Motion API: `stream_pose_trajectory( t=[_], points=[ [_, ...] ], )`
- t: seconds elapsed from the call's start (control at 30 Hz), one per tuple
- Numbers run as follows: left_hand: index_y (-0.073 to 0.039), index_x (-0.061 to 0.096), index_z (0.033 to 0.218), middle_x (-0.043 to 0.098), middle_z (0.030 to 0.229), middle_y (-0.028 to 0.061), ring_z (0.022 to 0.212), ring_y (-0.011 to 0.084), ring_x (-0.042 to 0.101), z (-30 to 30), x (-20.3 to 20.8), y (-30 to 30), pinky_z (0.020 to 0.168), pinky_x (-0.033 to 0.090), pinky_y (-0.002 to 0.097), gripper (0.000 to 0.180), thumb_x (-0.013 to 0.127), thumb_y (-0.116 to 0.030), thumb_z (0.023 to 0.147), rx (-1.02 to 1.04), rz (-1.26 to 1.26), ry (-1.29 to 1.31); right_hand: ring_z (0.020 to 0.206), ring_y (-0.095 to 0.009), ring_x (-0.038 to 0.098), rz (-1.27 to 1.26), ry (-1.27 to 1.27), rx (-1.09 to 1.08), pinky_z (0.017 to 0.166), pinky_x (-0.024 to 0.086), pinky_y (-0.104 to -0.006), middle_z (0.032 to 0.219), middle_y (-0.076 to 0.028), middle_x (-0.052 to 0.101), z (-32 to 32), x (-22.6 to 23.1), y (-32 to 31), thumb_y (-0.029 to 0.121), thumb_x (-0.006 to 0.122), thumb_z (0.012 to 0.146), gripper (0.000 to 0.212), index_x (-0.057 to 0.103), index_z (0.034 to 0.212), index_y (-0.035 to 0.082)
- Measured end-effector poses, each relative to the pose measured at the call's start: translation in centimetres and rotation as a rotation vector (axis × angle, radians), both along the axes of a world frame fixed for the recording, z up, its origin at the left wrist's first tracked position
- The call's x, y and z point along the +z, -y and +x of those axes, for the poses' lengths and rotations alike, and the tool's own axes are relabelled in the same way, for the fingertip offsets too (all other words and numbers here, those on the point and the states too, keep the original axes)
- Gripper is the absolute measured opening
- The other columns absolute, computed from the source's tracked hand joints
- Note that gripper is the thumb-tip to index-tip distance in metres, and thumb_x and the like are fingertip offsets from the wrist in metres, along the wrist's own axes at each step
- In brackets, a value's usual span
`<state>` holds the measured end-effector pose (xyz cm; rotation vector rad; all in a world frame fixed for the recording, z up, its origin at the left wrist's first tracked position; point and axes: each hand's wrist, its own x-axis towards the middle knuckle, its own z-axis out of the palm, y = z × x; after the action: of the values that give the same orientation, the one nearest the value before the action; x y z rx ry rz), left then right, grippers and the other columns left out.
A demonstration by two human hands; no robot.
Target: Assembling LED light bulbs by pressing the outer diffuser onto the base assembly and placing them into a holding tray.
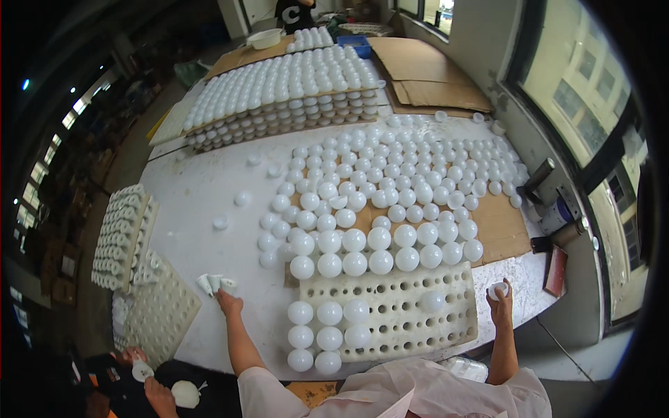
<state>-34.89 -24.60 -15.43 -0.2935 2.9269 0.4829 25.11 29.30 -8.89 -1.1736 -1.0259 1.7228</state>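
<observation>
My left hand [228, 302] rests on the white table [195, 195] with its fingertips on a few small white bulb bases [214, 283]. My right hand [499, 299] is raised near the table's right edge, closed around a white globe cover [497, 289]. Between the hands lies a white perforated tray [397, 313] with round holes. White globe covers [327, 334] fill its left columns, and one more [432, 301] sits alone at its right. Many loose white globes [390, 209] cover brown cardboard [498, 226] beyond the tray.
Stacked layers of globes [293, 90] stand at the far end, flat cardboard sheets [432, 76] to their right. Trays of bulb bases [125, 237] and an empty perforated tray [164, 313] sit at left. Another person's hands [150, 380] work at lower left. Tools [557, 216] lie by the window.
</observation>
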Motion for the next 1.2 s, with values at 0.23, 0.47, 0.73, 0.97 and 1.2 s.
stream_pose_trajectory(
  t=[0.23, 0.47, 0.73, 0.97, 1.2],
  points=[
    [-0.002, 0.051, 0.105, 0.062, 0.104, 0.0181, 0.100, 0.0323, 0.060, -0.1, -0.4, -0.8, 0.087, 0.048, 0.0455, 0.053, 0.080, -0.021, 0.065, -0.100, -0.208, -0.107, 0.096, -0.024, 0.058, 0.065, 0.086, 0.025, 0.081, 0.054, -0.0416, 0.108, -0.010, 0.051, -1.2, 5.5, 6.8, 0.006, 0.070, 0.075, 0.072, 0.032, 0.135, 0.012],
    [0.005, 0.061, 0.094, 0.064, 0.099, 0.0224, 0.091, 0.0418, 0.061, -1.2, -5.0, -1.6, 0.083, 0.049, 0.0459, 0.049, 0.081, -0.027, 0.062, -0.150, 0.162, -0.332, 0.091, -0.023, 0.060, 0.154, 0.008, 0.243, 0.074, 0.056, -0.0367, 0.108, -0.014, 0.053, -7.5, 9.5, 9.2, 0.004, 0.068, 0.074, 0.069, 0.035, 0.134, 0.009],
    [0.006, 0.040, 0.130, 0.050, 0.131, 0.0203, 0.091, 0.0270, 0.064, 11.9, 11.0, -9.0, 0.063, 0.049, 0.0293, 0.057, 0.063, -0.019, 0.084, -0.314, 1.505, 0.207, 0.103, -0.023, 0.058, 0.228, -0.286, 0.661, 0.083, 0.055, -0.0379, 0.125, -0.012, 0.050, -13.3, 12.1, 11.5, 0.014, 0.085, 0.061, 0.085, 0.037, 0.130, 0.012],
    [0.010, 0.045, 0.121, 0.059, 0.110, 0.0310, 0.070, 0.0202, 0.064, 28.9, 16.3, -16.0, 0.048, 0.045, 0.0249, 0.061, 0.073, -0.019, 0.075, -0.623, 1.711, 0.885, 0.100, -0.026, 0.060, 0.012, -0.559, 0.837, 0.072, 0.057, -0.0348, 0.121, -0.013, 0.052, -14.9, 9.0, 14.9, 0.016, 0.083, 0.064, 0.080, 0.037, 0.130, 0.011],
    [0.010, 0.051, 0.117, 0.062, 0.109, 0.0252, 0.068, 0.0149, 0.064, 34.4, 16.8, -19.1, 0.045, 0.043, 0.0205, 0.049, 0.068, -0.015, 0.080, -0.582, 1.717, 0.969, 0.101, -0.024, 0.060, -0.253, -0.704, 0.912, 0.070, 0.056, -0.0335, 0.120, -0.013, 0.052, -15.2, 8.4, 16.5, 0.020, 0.086, 0.062, 0.083, 0.038, 0.130, 0.012]
  ],
)
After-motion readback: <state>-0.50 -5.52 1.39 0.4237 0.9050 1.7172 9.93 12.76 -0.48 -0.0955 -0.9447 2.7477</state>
